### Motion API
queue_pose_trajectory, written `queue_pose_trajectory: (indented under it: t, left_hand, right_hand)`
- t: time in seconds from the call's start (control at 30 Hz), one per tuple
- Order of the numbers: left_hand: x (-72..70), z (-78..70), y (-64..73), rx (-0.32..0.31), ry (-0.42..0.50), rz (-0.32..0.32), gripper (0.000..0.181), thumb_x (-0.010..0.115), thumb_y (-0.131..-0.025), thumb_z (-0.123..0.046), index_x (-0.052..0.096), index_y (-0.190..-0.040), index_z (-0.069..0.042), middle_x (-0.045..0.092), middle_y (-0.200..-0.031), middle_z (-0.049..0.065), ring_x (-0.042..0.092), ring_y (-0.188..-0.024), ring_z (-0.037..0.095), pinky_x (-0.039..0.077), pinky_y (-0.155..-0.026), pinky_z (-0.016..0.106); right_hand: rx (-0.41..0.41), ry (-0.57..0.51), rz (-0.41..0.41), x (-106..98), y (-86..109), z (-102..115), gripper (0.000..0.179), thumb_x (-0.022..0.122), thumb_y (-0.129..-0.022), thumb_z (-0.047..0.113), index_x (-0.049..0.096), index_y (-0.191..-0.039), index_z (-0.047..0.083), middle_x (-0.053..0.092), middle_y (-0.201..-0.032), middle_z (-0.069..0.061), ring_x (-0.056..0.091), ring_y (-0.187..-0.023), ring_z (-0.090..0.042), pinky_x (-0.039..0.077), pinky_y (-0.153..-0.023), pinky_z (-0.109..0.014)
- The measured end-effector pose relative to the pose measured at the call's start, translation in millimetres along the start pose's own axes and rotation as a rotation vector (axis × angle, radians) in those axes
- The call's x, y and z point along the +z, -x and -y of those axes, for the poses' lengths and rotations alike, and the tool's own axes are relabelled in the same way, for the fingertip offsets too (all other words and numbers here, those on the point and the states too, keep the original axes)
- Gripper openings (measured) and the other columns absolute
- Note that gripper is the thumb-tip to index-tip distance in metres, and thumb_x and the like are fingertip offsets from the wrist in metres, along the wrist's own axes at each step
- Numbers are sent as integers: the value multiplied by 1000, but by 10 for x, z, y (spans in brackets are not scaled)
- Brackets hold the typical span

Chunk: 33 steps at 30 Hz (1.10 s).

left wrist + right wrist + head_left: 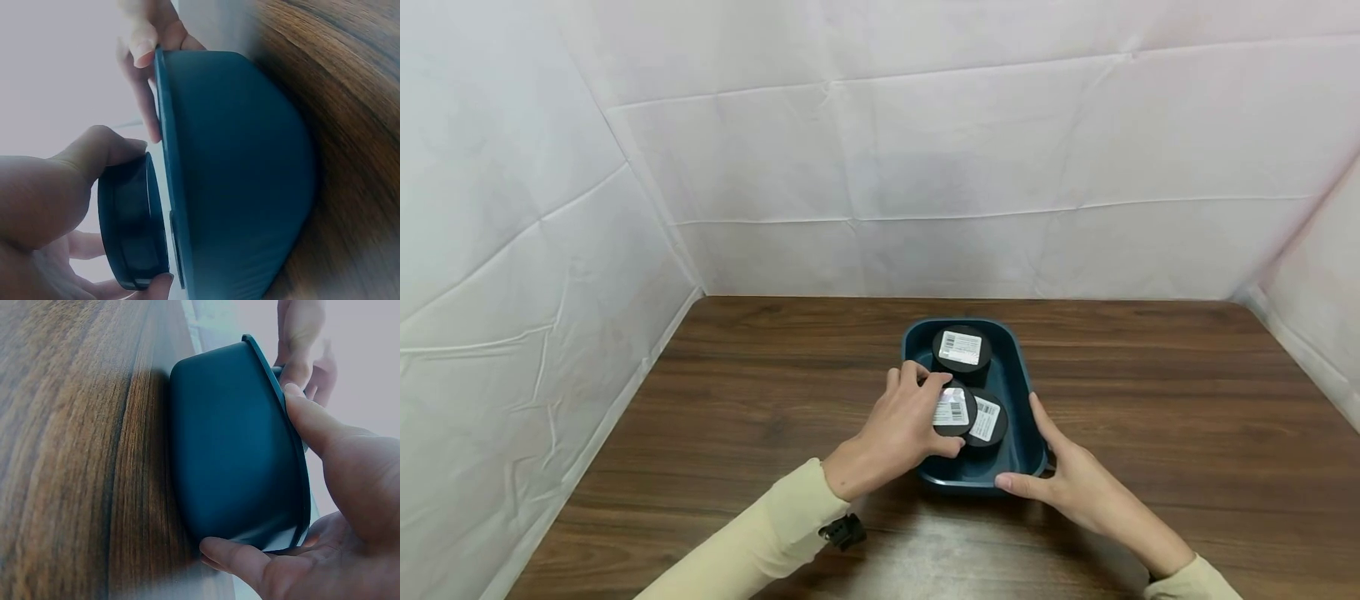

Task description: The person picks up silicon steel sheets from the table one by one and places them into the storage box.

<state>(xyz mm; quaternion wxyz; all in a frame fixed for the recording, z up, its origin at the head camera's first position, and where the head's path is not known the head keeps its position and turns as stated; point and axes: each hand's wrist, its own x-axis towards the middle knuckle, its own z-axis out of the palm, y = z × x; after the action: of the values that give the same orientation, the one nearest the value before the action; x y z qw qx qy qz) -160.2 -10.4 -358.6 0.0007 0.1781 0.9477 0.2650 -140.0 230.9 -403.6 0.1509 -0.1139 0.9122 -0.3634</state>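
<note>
A deep blue rectangular tray [1022,417] stands on the table. My left hand [901,421] grips a short, round black container [952,407] by its sides, thumb on the near side. In the left wrist view this black container [132,222] is held above the tray's rim. Below and right of it, partly covered, a second black container [987,419] sits in the tray. A third black container [962,350] stands at the tray's far end. All three carry white barcode labels on top. My right hand [1078,479] holds the tray's near right corner, its thumb on the rim.
Dark wood-grain table [760,400] surrounds the tray. White creased sheeting [955,167] stands behind the table and along both sides. A small black device [844,532] is at the left wrist.
</note>
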Motion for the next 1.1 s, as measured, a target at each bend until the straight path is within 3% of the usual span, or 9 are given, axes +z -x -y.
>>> queue_pose_trajectory:
  t: [0.3,0.6,0.9,1.1]
  left_hand:
    - [58,-17,-35,1,4,25,71,84,-82,-31,54,-142,-8,48,-133,16,43,-110,25,51,-81,28]
    - [76,-67,-79,14,-6,51,76,88,-79,-34,54,-142,-7,48,-133,17,44,-108,24,52,-84,32]
    - [133,-107,-137,14,-13,86,80,89,-77,-36,54,-143,-7,50,-132,17,45,-104,23,51,-82,31]
    - [142,-128,-158,9,-16,92,81,89,-76,-36,54,-143,-7,50,-133,17,44,-104,23,51,-83,32]
  right_hand:
    - [3,-17,1,8,-6,21,116,74,-88,50,-10,-162,21,26,-159,-35,60,-121,-36,54,-96,-53]
    - [22,-19,18,-3,4,24,115,73,-89,51,-11,-162,22,21,-161,-35,54,-129,-43,51,-98,-57]
    - [11,-36,17,7,15,22,114,74,-89,48,-10,-162,22,27,-159,-35,60,-122,-36,54,-96,-53]
    - [8,-33,19,8,21,27,114,73,-89,48,-11,-162,22,24,-160,-35,57,-126,-39,52,-97,-55]
